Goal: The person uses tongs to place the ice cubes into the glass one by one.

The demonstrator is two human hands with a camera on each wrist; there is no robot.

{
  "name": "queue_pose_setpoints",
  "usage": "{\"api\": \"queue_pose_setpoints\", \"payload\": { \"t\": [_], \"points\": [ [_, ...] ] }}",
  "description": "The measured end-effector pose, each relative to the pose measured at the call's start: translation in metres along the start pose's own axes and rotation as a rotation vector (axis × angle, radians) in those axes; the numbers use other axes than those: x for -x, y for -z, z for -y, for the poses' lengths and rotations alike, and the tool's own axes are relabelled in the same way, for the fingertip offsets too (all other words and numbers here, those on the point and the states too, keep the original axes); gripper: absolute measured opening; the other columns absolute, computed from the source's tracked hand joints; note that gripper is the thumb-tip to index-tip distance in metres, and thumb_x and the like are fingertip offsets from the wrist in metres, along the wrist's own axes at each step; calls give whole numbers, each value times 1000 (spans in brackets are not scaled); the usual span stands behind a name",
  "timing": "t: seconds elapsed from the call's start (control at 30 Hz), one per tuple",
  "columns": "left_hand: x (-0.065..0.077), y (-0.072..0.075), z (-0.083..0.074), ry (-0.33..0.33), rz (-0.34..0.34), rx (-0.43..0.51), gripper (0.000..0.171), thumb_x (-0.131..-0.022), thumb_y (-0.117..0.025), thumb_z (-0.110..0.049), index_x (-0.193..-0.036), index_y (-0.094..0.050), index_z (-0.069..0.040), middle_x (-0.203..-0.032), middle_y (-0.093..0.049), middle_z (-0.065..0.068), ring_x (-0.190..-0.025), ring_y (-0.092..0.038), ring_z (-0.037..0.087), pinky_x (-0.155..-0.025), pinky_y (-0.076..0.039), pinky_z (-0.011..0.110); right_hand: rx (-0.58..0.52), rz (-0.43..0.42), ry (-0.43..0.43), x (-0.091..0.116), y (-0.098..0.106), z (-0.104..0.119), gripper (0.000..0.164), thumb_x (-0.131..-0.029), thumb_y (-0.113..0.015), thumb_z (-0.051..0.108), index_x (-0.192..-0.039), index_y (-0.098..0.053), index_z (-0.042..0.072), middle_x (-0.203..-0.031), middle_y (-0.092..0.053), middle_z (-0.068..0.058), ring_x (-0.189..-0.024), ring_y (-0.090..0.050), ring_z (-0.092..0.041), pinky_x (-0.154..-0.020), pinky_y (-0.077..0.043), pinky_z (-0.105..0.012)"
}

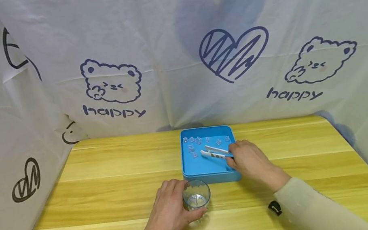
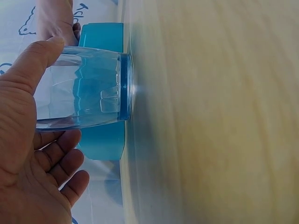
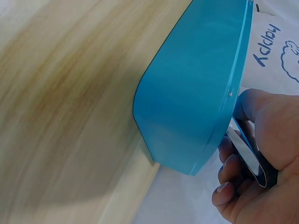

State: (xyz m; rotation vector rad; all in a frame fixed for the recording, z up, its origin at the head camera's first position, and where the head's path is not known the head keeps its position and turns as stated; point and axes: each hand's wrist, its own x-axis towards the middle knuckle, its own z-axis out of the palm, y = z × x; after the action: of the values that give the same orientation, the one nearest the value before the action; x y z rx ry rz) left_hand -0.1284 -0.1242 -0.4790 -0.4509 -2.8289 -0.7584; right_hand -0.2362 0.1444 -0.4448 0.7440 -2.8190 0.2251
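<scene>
My left hand [image 1: 169, 208] holds a clear drinking glass [image 1: 197, 199] upright on the table, thumb on the near side and fingers on the far side. At least one clear cube [image 2: 110, 99] shows at the bottom of the glass in the left wrist view. Just behind the glass is a shallow blue box [image 1: 211, 178] with several small clear cubes [image 1: 191, 148] scattered mostly along its left and back. Over the box's right side, my right hand [image 1: 251, 160] grips white-and-blue tongs [image 1: 216, 153]. Their tips are apart, above the box floor, with no cube visible between them.
The wooden table [image 1: 109, 194] extends on both sides of the box. A white printed cloth [image 1: 172, 51] hangs behind and at the sides. A small black item [image 1: 274, 208] is by the right sleeve.
</scene>
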Motion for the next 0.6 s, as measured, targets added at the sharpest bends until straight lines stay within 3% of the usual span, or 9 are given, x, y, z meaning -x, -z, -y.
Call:
{"api": "queue_pose_setpoints", "payload": {
  "t": [0.6],
  "points": [
    [0,0,0,11,6,6,79,-73,-92,-57,-129,-67,-9,-114,-65,0,-107,-53,18,-96,-48,41,11,60,-13,-1,-3,3,23,-99,-73,23,-93,-65,3,-73,-49,-2,-71,-48,-19,-65,-44,-30]
  ]
}}
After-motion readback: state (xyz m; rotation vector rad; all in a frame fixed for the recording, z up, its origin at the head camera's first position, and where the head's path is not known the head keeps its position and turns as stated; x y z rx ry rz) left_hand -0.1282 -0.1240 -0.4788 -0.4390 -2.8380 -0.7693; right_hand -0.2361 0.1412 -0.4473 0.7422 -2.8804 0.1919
